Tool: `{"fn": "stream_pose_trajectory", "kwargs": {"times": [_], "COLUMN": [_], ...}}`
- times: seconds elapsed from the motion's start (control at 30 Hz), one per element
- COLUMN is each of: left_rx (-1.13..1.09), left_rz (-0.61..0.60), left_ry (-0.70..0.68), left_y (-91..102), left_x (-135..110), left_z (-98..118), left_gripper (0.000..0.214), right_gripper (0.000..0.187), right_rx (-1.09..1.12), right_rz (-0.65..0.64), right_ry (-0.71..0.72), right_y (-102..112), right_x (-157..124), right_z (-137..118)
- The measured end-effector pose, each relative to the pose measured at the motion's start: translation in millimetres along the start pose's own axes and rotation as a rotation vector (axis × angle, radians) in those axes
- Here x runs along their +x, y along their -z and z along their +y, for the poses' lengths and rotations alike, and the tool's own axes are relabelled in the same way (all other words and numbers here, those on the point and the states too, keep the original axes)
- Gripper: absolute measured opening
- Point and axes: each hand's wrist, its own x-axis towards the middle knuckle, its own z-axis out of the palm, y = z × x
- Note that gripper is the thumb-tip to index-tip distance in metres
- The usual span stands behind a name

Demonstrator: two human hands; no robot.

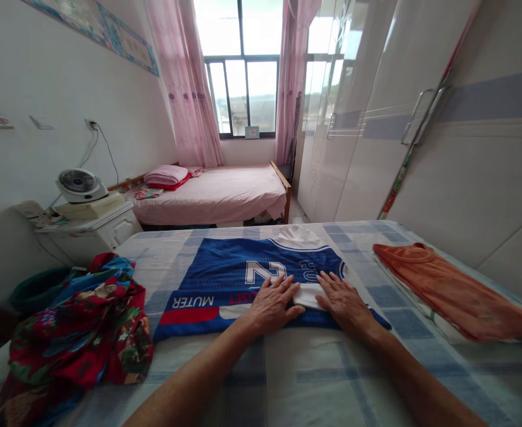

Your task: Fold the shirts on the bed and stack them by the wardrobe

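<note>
A: Where does the work lie?

B: The blue sports jersey with white figures [216,261] lies spread on the bed with a blue-and-white checked sheet [261,373], nearer the far edge's middle than its corners.

A: And the hands?

B: The left hand [276,299] and right hand [343,300] both rest palm-down on it, fingers fanned out, gripping nothing. The plain white cloth panel [307,296] shows between them.

A: How should that pressing be done well?

B: I'd keep the palms light and sweep outward, the left towards the bed's left edge, the right towards its right edge, so creases leave the layered near strip without dragging it askew. Slick-looking fabric probably slides easily, so one palm should anchor.

A: Anything nearby to mind?

B: The crumpled red floral cloth [83,338] by the left edge and the flat orange garment [447,290] along the right are both well apart.
</note>
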Motion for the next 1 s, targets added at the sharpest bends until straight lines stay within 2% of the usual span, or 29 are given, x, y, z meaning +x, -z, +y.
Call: {"fn": "stream_pose_trajectory", "kwargs": {"times": [0.07, 0.13, 0.23, 0.3, 0.37, 0.4, 0.47, 0.57, 0.63, 0.7, 0.83, 1.0], "left_rx": [-0.011, -0.015, 0.011, 0.04, 0.074, 0.102, 0.175, 0.268, 0.294, 0.31, 0.313, 0.325], "left_rz": [-0.022, -0.032, -0.036, -0.044, -0.054, -0.055, -0.031, 0.044, 0.09, 0.112, 0.075, 0.033], "left_ry": [0.011, 0.02, 0.041, 0.069, 0.114, 0.155, 0.284, 0.502, 0.573, 0.589, 0.554, 0.544], "left_y": [13.3, 25.5, 34.1, 33.9, 34.0, 35.6, 43.1, 61.2, 72.2, 79.6, 86.1, 93.6], "left_x": [-4, -5, -1, 2, 4, 4, 1, -3, -3, 1, 17, 36], "left_z": [-15, -31, -56, -73, -94, -107, -135, -176, -194, -205, -215, -224], "left_gripper": [0.052, 0.048, 0.047, 0.049, 0.049, 0.049, 0.047, 0.046, 0.045, 0.043, 0.049, 0.059], "right_gripper": [0.057, 0.057, 0.055, 0.053, 0.052, 0.052, 0.052, 0.046, 0.042, 0.042, 0.047, 0.048], "right_rx": [0.015, 0.039, 0.066, 0.079, 0.074, 0.059, 0.019, -0.019, -0.019, -0.014, 0.015, 0.066], "right_rz": [-0.009, -0.004, 0.041, 0.043, -0.008, -0.034, -0.031, 0.064, 0.097, 0.12, 0.137, 0.124], "right_ry": [-0.068, -0.064, 0.095, 0.239, 0.321, 0.313, 0.182, -0.049, -0.109, -0.136, -0.216, -0.327], "right_y": [6, 16, 26, 25, 18, 13, 6, 7, 13, 17, 12, 8], "right_x": [3, 10, 28, 44, 63, 74, 95, 127, 147, 166, 200, 226], "right_z": [4, -1, -25, -39, -40, -34, -10, 33, 51, 57, 50, 46]}}
